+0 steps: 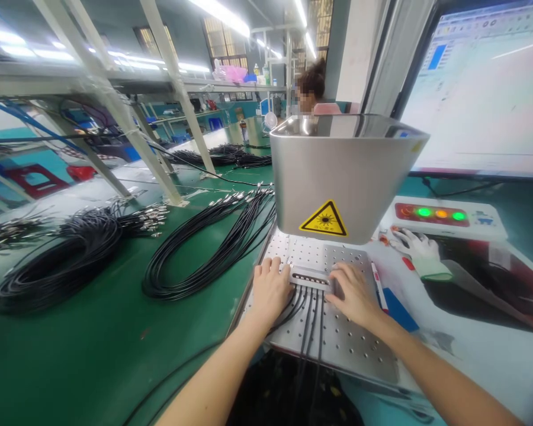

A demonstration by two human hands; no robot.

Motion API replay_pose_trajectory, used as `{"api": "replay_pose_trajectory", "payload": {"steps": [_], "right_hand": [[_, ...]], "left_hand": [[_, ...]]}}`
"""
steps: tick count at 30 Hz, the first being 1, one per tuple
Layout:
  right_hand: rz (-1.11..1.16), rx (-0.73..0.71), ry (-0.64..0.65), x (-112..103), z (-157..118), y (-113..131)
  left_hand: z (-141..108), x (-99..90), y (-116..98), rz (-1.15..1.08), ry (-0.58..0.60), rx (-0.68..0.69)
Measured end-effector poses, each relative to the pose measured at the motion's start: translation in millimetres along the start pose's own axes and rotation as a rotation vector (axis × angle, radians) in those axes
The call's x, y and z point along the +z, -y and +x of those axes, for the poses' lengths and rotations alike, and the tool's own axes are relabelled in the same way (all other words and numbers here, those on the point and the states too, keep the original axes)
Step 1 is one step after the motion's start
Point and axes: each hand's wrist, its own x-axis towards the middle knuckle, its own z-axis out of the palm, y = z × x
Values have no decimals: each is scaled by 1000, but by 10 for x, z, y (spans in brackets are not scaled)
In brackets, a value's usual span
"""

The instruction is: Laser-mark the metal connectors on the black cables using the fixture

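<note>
On a perforated metal plate (346, 337) lies a slotted metal bar fixture (311, 272), with a row of small cable ends showing in its dark slot. Several black cables (311, 319) run from the bar toward me over the plate's near edge. My left hand (270, 289) is closed at the bar's left end, fingers bent and together. At the right end my right hand (352, 290) grips the bar between thumb and fingers. Above the plate hangs a grey machine housing (337, 171) with a yellow laser warning label (325, 219).
Coiled black cable bundles (204, 260) lie on the green table (115, 355) to my left. On the right are a marker (379, 287), a white glove (420, 251), a control panel with lit buttons (444, 216) and a monitor (484, 89). A person (313, 86) sits beyond the housing.
</note>
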Motion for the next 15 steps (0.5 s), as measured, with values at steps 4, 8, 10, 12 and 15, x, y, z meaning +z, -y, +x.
{"api": "replay_pose_trajectory", "payload": {"steps": [4,8,10,12,15], "right_hand": [[-28,-7,-37,22,2,-9],[-41,33,-68,29,-47,109],[-26,51,-85,23,-88,110],[0,75,-145,7,-135,9],[30,165,-371,-43,-226,-288]], "left_hand": [[1,5,-18,-11,17,9],[-2,-61,-85,-3,25,1],[-17,-135,-43,-20,46,-3],[-66,-219,128,-56,112,12],[-269,-298,620,-149,243,7]]}}
